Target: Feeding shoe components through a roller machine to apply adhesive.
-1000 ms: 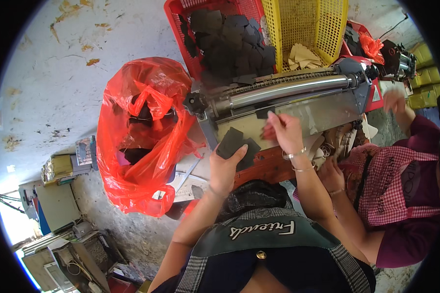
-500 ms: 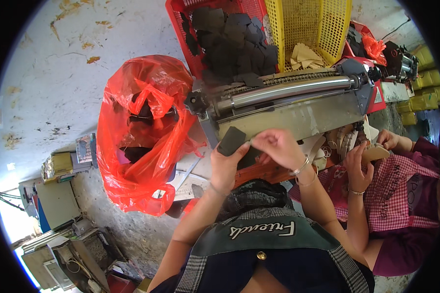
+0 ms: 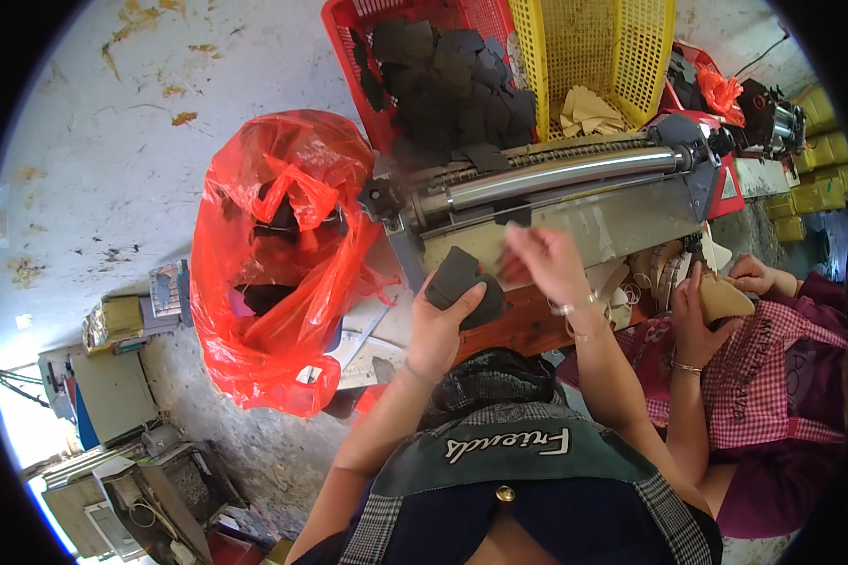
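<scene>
I see machine [image 3: 546, 181] up front, prob. for short reach. R hand [image 3: 551, 268] is blurred over its plate [image 3: 608, 226], can't tell if gripping; L hand [image 3: 435, 330] thumbs black stack [image 3: 452, 271] close by, prob. for quick access. Single blk piece [image 3: 513, 215] sits at roller's [image 3: 584, 172] near edge.

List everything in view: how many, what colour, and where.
Roller machine: one, grey and silver, centre.
Large basket: one, red, behind machine.
Second basket: one, yellow, beside it.
Flat pieces: many, dark, in red basket.
Cut pieces: several, tan, in yellow basket.
Big bag: one, red, left of machine.
Small bag: one, red, upper right.
Bundles: several, yellow, far right.
Co-worker: one, maroon sleeves, right.
Loose piece: one, dark, on machine.
Held pieces: several, dark, in left hand.
Left hand: one, bare, centre.
Right hand: one, blurred, near loose piece.
</scene>
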### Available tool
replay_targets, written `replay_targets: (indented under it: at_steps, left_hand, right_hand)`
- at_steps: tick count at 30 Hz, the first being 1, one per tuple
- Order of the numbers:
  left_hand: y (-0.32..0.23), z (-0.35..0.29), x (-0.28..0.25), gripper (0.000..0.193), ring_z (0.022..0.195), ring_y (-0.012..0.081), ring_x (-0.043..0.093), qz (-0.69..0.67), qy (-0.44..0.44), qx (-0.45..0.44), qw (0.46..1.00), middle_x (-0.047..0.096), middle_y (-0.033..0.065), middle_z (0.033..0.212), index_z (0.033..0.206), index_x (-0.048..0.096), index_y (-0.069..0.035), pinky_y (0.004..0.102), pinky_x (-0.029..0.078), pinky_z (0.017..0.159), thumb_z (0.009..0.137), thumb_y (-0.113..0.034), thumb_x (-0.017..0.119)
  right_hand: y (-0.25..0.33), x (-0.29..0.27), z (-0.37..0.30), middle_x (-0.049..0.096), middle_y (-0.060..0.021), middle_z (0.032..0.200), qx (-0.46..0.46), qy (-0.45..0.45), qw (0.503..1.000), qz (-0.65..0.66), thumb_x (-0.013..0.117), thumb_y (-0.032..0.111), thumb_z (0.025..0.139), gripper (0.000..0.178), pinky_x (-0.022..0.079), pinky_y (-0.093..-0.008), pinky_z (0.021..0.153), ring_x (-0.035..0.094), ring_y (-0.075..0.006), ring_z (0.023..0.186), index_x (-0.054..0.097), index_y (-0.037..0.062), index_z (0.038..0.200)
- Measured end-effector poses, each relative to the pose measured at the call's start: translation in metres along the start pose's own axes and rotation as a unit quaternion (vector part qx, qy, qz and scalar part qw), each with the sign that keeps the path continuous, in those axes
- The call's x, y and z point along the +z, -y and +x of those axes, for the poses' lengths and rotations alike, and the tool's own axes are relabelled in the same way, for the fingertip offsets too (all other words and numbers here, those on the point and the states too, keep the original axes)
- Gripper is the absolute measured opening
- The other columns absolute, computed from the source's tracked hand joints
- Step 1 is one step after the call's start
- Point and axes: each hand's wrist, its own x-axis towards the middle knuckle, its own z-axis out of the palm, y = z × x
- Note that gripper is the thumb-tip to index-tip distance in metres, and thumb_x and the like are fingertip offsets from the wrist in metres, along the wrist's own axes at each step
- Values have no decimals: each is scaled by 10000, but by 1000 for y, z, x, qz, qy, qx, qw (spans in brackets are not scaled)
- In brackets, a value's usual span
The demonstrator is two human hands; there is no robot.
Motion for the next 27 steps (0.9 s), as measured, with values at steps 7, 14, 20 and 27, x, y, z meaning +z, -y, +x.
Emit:
replay_targets:
  at_steps: [7,14,20,27]
  left_hand:
    - [-6,-3,0,232,871,104,609,-44,-27,-40,998,642,40,1012,1057,610,-8,260,504,789,833,24,664]
    - [4,2,-9,295,856,101,603,95,-64,12,993,658,41,972,1071,621,18,243,490,778,796,-11,722]
    - [-6,-3,-3,284,834,103,604,42,-83,-24,995,659,40,962,1048,625,20,243,497,756,791,-27,737]
    - [6,-1,-8,258,854,108,604,88,-94,15,992,658,45,964,1036,627,17,252,498,774,810,-57,728]
  right_hand:
    - [0,5,-35,641,-38,671,5,142,990,26,708,140,842,161,494,-206,498,596,-74,562,644,-8,849]
    - [2,12,-46,668,-100,680,-201,20,958,-204,657,76,847,157,523,-238,538,646,-135,578,648,-80,845]
    - [-12,-11,-30,671,-113,669,-28,-10,995,-92,582,84,885,195,530,-258,546,687,-180,608,645,-86,814]
    - [-10,6,-22,672,-82,702,-150,65,983,-88,628,184,903,237,504,-242,516,631,-134,526,652,-52,913]
